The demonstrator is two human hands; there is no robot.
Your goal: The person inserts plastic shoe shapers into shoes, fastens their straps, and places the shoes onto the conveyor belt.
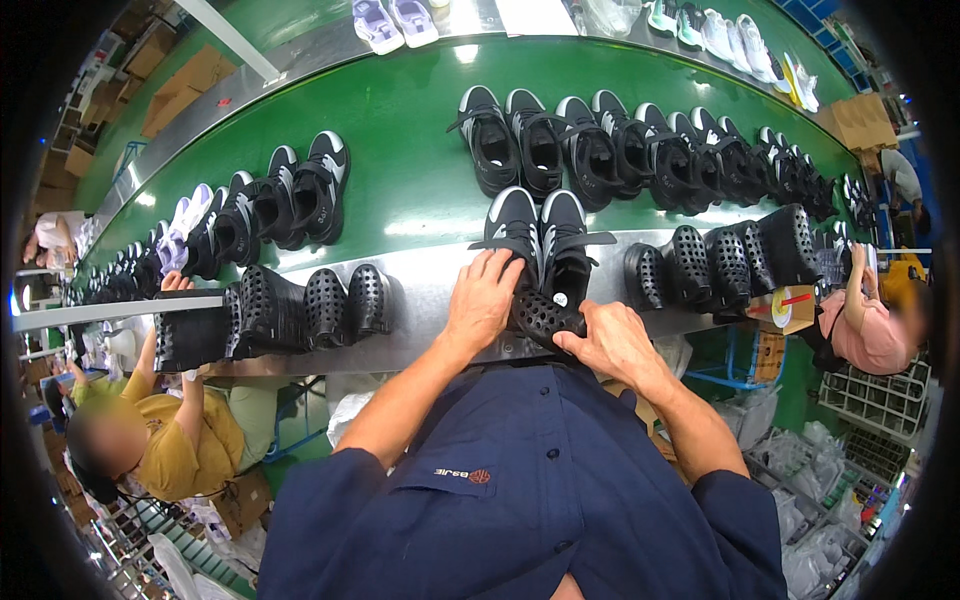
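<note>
Left hand point(482, 300): bent fingers by the centre black shoes point(512, 212); their grip I can't tell.
Right hand point(618, 345): there, I'm pinching the perforated black piece point(543, 318), fingers narrow.
Perforated black piece: near frame centre, at the shoes' heels, over the table point(425, 300).

Lavender sneakers point(376, 26) lie on the metal ledge point(318, 55) beyond the green belt point(405, 130).

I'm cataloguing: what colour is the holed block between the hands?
The block is black; head view.
</note>
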